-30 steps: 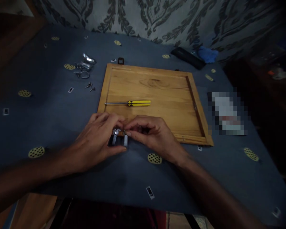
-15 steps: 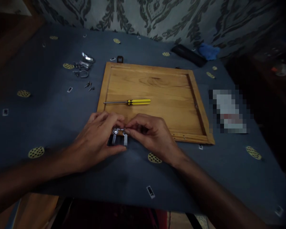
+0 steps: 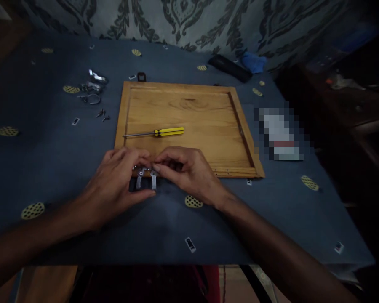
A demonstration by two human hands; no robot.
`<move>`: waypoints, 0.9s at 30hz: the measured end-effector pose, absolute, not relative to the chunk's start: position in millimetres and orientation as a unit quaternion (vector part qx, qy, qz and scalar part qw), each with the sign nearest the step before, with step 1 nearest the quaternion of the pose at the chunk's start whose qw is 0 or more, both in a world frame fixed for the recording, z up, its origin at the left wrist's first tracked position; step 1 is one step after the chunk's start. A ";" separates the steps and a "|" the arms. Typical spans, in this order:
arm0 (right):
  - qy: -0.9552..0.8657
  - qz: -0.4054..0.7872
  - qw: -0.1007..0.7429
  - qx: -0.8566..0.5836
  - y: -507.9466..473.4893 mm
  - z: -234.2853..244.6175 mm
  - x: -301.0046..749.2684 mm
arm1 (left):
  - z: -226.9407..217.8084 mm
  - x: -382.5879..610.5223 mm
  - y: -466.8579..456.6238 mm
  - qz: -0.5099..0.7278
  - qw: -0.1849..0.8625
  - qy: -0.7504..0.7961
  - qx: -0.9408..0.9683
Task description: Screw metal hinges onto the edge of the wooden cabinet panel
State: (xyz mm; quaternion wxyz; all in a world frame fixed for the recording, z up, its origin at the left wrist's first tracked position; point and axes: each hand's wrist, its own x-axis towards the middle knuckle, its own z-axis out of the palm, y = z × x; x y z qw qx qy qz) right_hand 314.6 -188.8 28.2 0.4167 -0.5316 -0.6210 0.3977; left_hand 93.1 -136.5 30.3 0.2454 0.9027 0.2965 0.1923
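A silver metal clasp (image 3: 154, 182) with two downward arms sits at the front edge of a shallow wooden panel with a raised frame (image 3: 189, 122). One screw head shows in its left arm. My left hand (image 3: 115, 183) curves around the clasp, thumb below and fingers above on the panel's edge. At the clasp's right arm, my right hand (image 3: 189, 170) is closed in a pinch; whatever is between its fingertips is too small to make out. Beyond the hands, a yellow-handled screwdriver (image 3: 169, 132) lies across the panel.
Several small screws (image 3: 102, 114) lie left of the panel, with loose metal fittings (image 3: 93, 86) behind them. A black case (image 3: 230, 68) and a blue cloth (image 3: 254, 62) rest at the back right. A pixelated object (image 3: 281, 134) lies to the right on the dark blue tablecloth (image 3: 66, 155).
The view has shifted, so the whole scene sits further left. Both hands keep nearly the same place at the clasp; the right hand is still pinching.
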 end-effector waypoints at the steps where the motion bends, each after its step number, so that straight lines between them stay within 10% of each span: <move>1: -0.619 0.397 0.416 -0.535 -189.0 29.0 315.3 | 30.4 93.3 -136.7 0.192 0.248 0.300 0.901; 27: -0.629 0.375 0.433 -0.526 -190.2 25.3 320.8 | 37.8 96.4 -138.0 0.156 0.280 0.320 0.892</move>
